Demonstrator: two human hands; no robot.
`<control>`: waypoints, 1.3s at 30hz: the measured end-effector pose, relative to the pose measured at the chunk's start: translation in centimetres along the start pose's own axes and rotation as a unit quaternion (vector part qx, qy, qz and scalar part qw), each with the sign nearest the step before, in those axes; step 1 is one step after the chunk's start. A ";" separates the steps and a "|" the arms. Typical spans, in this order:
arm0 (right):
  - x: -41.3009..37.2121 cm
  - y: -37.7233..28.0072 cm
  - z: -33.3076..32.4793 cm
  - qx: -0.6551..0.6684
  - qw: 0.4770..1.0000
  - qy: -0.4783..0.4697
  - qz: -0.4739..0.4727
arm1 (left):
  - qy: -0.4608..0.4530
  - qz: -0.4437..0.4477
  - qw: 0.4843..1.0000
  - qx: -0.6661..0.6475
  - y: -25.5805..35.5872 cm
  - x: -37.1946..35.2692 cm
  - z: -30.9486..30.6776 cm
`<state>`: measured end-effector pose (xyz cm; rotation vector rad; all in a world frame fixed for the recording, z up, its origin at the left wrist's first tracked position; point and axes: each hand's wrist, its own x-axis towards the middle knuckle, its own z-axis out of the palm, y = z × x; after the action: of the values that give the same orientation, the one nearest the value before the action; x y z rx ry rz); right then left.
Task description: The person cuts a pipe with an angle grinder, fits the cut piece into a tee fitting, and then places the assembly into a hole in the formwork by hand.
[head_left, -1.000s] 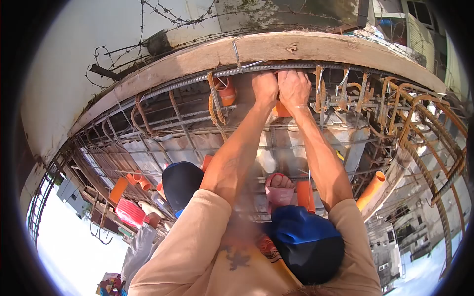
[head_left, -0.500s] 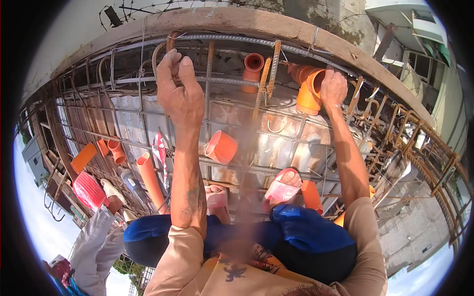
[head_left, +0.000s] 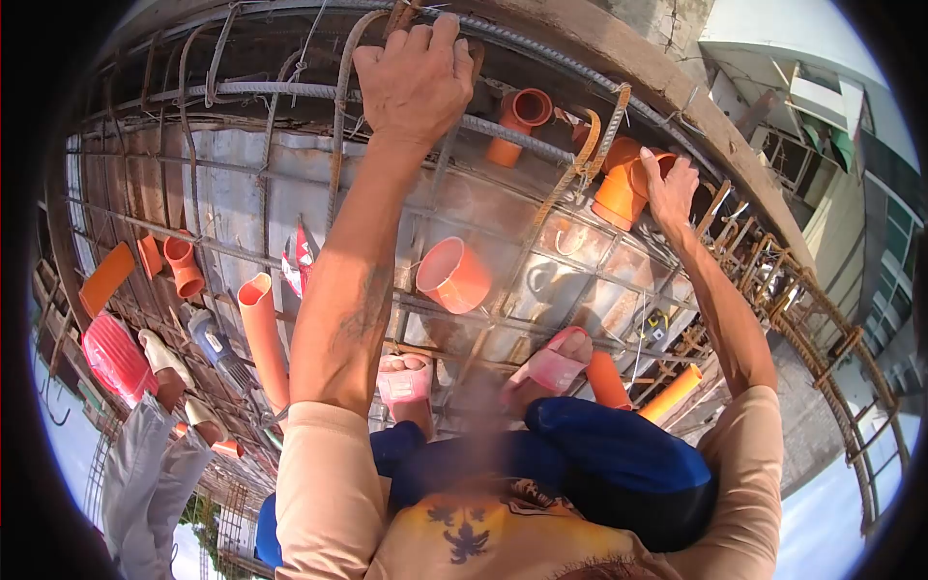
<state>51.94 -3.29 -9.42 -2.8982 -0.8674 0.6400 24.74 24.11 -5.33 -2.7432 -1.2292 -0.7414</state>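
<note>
My left hand point(head_left: 416, 82) is up at the top of the cage, its fingers curled over the ribbed steel rebar point(head_left: 522, 138) beside a bent stirrup; the fingertips are partly hidden. My right hand point(head_left: 674, 193) is at the mouth of an orange pipe elbow point(head_left: 621, 191) lodged among the bars. Its thumb points up by the rim, apart from the other fingers. Between the hands, a smaller orange pipe fitting point(head_left: 520, 126) stands behind the bars. An orange pipe piece point(head_left: 454, 275) lies lower, in front of my feet.
A wooden beam point(head_left: 619, 63) runs along the far side. Orange pipes point(head_left: 263, 333), an angle grinder point(head_left: 220, 348) and a tape measure point(head_left: 655, 327) lie on the mesh. Another person's leg point(head_left: 145, 483) is at lower left. Rusty bent bars point(head_left: 812, 329) jut at right.
The view has shifted and tilted. My left hand, raised with its palm side showing, has turned over and come down on the rebar. My right hand has loosened at the elbow's rim, thumb now lifted.
</note>
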 end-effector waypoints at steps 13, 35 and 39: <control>-1.1 -0.9 1.5 -0.016 0.994 0.106 -0.006 | -0.002 -0.014 1.000 0.008 0.1 0.2 0.1; -8.5 -2.4 -5.2 0.130 0.939 0.227 -0.222 | -0.059 -0.034 0.998 -0.008 0.6 0.8 -1.4; 0.9 -6.7 -8.3 0.156 0.894 0.338 -0.250 | -0.054 -0.029 0.998 -0.014 0.6 0.6 -1.8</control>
<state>52.55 3.45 -1.06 -2.1963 -1.1698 -0.2485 24.78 23.65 -3.35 -2.8137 -1.3351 -0.6280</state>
